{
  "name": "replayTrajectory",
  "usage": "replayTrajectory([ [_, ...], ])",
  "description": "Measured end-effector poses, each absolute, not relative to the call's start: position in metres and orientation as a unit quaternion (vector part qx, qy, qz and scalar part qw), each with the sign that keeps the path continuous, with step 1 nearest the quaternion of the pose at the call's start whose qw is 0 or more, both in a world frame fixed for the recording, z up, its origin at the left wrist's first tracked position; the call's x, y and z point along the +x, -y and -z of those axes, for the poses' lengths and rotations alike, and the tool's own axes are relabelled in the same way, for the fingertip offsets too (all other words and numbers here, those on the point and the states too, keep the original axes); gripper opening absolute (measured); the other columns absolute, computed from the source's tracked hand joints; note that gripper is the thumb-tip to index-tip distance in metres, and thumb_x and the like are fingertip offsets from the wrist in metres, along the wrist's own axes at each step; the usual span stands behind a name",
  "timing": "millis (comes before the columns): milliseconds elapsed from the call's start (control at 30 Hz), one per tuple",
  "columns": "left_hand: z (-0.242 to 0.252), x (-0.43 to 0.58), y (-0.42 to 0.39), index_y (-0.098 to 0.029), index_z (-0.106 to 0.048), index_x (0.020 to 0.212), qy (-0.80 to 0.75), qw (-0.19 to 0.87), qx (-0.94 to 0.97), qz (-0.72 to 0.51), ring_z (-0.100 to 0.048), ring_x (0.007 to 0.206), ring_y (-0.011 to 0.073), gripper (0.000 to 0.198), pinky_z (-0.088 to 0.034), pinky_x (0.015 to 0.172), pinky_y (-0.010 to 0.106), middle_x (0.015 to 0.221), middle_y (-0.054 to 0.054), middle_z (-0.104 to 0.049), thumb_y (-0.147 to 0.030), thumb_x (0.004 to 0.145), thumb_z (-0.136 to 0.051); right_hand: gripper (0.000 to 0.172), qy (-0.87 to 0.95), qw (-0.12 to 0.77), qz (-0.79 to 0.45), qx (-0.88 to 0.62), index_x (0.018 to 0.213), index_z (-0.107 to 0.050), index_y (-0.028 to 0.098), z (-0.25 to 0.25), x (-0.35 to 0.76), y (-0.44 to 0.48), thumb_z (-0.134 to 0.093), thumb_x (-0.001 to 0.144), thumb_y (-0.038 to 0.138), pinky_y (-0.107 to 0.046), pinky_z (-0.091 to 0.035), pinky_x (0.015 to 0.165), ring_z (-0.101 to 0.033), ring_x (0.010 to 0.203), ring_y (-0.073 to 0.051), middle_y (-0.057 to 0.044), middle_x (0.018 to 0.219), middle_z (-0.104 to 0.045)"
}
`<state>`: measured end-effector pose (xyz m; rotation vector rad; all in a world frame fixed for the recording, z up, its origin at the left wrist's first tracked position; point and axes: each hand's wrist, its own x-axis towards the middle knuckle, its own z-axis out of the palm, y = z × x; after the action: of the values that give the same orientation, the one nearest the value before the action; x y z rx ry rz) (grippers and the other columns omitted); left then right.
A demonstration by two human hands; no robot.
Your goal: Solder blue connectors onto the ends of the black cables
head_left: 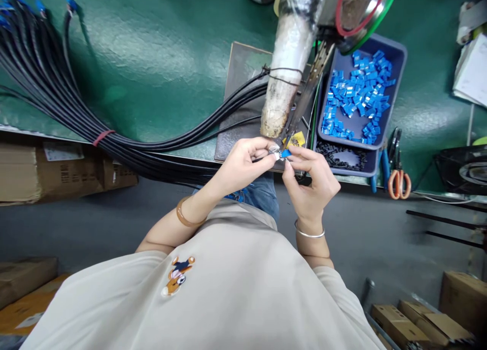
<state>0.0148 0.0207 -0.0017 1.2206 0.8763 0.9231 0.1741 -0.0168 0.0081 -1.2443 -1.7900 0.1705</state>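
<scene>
My left hand point(245, 163) pinches the end of a black cable point(262, 159) at the front edge of the green bench. My right hand point(310, 180) pinches a small blue connector piece point(285, 152) against that cable end. Both hands meet just below the tip of a foil-wrapped tool point(283, 81) that hangs over a dark mat point(239, 101). A thick bundle of black cables point(114, 132), tied with a red band, runs from the far left to my left hand.
A blue tray point(395, 61) with several blue connector pieces stands right of the tool, a tray of black parts point(342, 160) below it. Orange-handled scissors point(398, 180) and blue pliers lie at the right. Cardboard boxes point(57, 170) sit under the bench and on the floor.
</scene>
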Motion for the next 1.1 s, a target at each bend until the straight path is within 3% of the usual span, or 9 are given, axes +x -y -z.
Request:
replayTrajectory([
  [200, 0.0, 0.012, -0.02, -0.015, -0.058, 0.074, -0.384, 0.641, 0.543, -0.384, -0.025, 0.053, 0.0051, 0.018, -0.02, 0.049, 0.021, 0.059, -0.005, -0.032, -0.027, 0.086, -0.06, 0.013, 0.73, 0.452, -0.03, -0.511, 0.088, -0.062, 0.024, -0.008, 0.175, 0.018, -0.067, 0.083, 0.013, -0.032, -0.061, 0.08, -0.073, 0.09, -0.016, -0.001, 0.096, -0.075],
  [467, -0.005, 0.008, -0.019, -0.013, -0.062, 0.074, -0.381, 0.673, 0.517, -0.367, -0.031, 0.054, 0.0055, 0.021, -0.022, 0.051, 0.022, 0.059, -0.003, -0.039, -0.031, 0.085, -0.063, 0.014, 0.715, 0.463, -0.058, -0.52, 0.084, -0.064, 0.023, -0.01, 0.172, 0.019, -0.068, 0.081, 0.01, -0.03, -0.059, 0.079, -0.072, 0.087, -0.014, 0.001, 0.093, -0.075],
  [800, 0.005, 0.016, -0.021, -0.014, -0.063, 0.076, -0.404, 0.606, 0.546, -0.414, -0.04, 0.057, 0.0059, 0.018, -0.033, 0.054, 0.019, 0.066, -0.001, -0.05, -0.027, 0.087, -0.06, 0.012, 0.716, 0.461, -0.059, -0.52, 0.086, -0.066, 0.023, -0.008, 0.172, 0.013, -0.07, 0.081, 0.012, -0.033, -0.059, 0.084, -0.071, 0.092, -0.015, -0.001, 0.097, -0.074],
  [1100, 0.003, 0.015, -0.023, -0.012, -0.065, 0.08, -0.392, 0.577, 0.57, -0.435, -0.04, 0.056, 0.0052, 0.015, -0.033, 0.052, 0.018, 0.066, -0.001, -0.052, -0.026, 0.086, -0.06, 0.015, 0.715, 0.459, -0.057, -0.524, 0.086, -0.064, 0.024, -0.015, 0.169, 0.014, -0.069, 0.081, 0.011, -0.032, -0.06, 0.083, -0.071, 0.092, -0.015, 0.0, 0.099, -0.073],
])
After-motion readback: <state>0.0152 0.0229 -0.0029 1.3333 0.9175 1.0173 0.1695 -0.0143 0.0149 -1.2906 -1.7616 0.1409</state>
